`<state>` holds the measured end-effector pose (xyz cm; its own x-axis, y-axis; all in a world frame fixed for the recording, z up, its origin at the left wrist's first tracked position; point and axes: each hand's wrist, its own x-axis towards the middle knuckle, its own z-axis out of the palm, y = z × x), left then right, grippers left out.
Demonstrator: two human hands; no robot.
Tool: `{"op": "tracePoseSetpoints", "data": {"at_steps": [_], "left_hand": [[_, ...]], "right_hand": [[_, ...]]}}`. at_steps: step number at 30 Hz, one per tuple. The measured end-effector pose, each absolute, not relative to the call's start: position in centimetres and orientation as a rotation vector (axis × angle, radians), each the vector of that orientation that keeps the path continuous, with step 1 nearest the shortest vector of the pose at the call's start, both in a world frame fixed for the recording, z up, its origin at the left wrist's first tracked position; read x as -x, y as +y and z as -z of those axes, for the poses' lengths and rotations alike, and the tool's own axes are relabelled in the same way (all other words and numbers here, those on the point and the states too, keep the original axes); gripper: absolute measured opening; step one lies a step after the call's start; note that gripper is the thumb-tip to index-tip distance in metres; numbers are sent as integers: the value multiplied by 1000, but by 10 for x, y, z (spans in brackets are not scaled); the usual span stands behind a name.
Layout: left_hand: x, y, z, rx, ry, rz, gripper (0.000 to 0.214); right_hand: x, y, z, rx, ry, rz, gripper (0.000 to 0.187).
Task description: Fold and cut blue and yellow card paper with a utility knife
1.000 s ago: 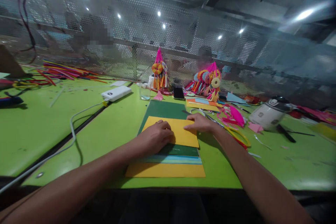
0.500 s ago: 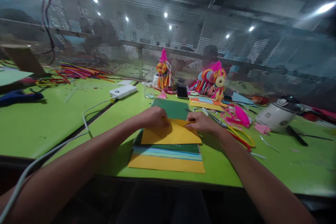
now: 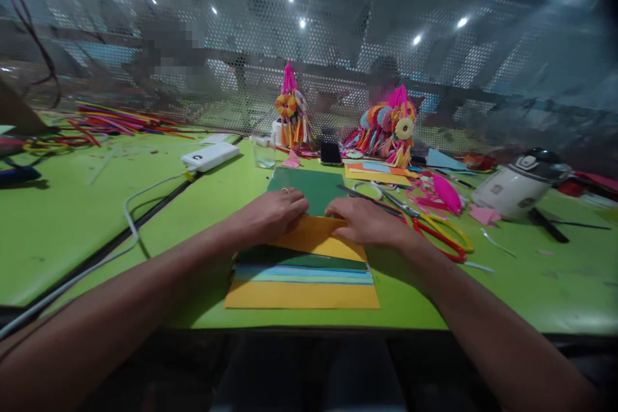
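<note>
My left hand [image 3: 280, 211] and my right hand [image 3: 362, 222] are closed at the far edge of a folded orange-yellow sheet of paper [image 3: 313, 239], fingers curled over it. The fingertips are partly hidden, and a ring shows on my left hand. The sheet rests on a stack of coloured paper. A dark green sheet [image 3: 306, 183] reaches out beyond my hands. Nearer to me, light blue sheets [image 3: 299, 274] and another orange-yellow sheet [image 3: 299, 296] show as bands, with the lowest band close to the table edge.
Right of my right hand lie scissors with red and yellow handles [image 3: 444, 241]. Farther back are a black phone [image 3: 331, 154], a clear glass [image 3: 264, 151] and tasselled hangings [image 3: 403, 129]. A white power bank [image 3: 210, 157] with a cable lies left; a white pot [image 3: 516, 187] stands right.
The orange-yellow sheet's near edge sits farther from me on the stack, and the sheet looks flatter. My right hand has moved left, closer to my left hand. The camera view has tilted down.
</note>
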<state>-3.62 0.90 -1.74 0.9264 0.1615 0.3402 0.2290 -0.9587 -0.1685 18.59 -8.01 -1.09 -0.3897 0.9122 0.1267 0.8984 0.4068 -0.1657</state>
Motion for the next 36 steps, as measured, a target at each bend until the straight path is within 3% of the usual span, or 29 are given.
{"op": "tracePoseSetpoints", "data": {"at_steps": [5,10,19,28,36], "left_hand": [[37,13,18,2911,-507,334,5],[35,12,17,2896,-518,318,9],[39,20,19,3015,-565,579,21],[40,27,22,3012,-630,619,23],[39,39,31,3051,-754,584,23]], "right_hand": [[-177,-87,5,1623,-2382,249,39],[-153,-101,0,1526,-2401,410,38],[-165,-86,15,1601,-2332,286,36],[-184,-77,8,1669,-2183,-65,10],[-195,-69,16,1673,-2110,-214,9]]}}
